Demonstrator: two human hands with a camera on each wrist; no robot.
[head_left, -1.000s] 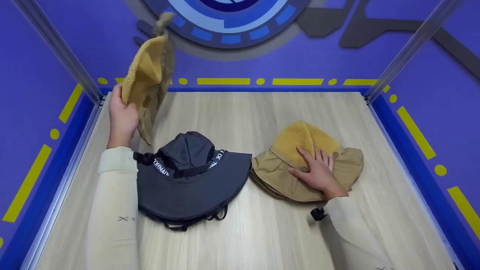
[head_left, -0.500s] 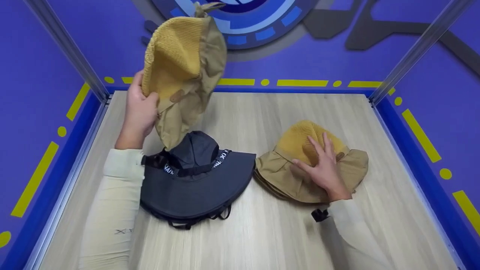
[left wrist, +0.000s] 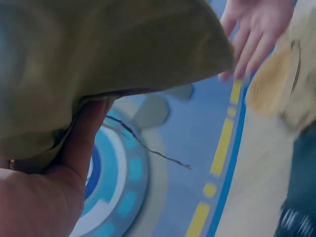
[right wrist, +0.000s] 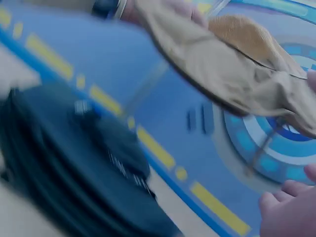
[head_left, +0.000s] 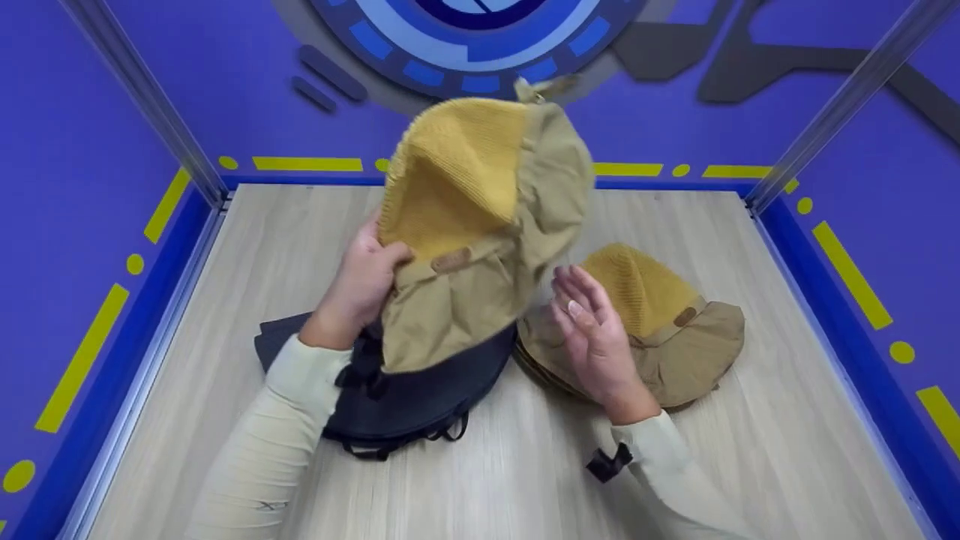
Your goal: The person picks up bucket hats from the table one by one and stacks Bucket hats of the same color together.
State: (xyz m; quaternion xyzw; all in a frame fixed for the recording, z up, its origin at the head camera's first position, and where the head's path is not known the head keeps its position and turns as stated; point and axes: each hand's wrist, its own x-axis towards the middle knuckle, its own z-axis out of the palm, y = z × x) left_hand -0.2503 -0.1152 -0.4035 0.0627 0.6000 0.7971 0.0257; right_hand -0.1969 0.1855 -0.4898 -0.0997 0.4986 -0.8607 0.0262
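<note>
My left hand [head_left: 367, 277] pinches the edge of a yellow and khaki bucket hat [head_left: 457, 172], held up above the table with its brown tag facing me. In the left wrist view the khaki brim [left wrist: 138, 44] covers much of the picture, with the thumb against it. My right hand [head_left: 596, 330] is raised with its fingers extended, beside the lifted hat and holding nothing. Below and behind it a second yellow and khaki hat [head_left: 630, 292] lies on the table, with further brim edges showing beneath it. In the right wrist view the lifted hat [right wrist: 222, 69] hangs across the top.
Dark wide-brimmed hats [head_left: 420, 405], stacked, lie on the left of the wood-grain table [head_left: 495, 480], partly hidden by the lifted hat. Several brim layers show in the right wrist view. Blue-purple panels [head_left: 847, 187] with metal posts enclose the table's back and sides.
My left hand has carried the lifted hat rightward from the far left, turning its front toward me. My right hand has come off the lying hat and moved left.
</note>
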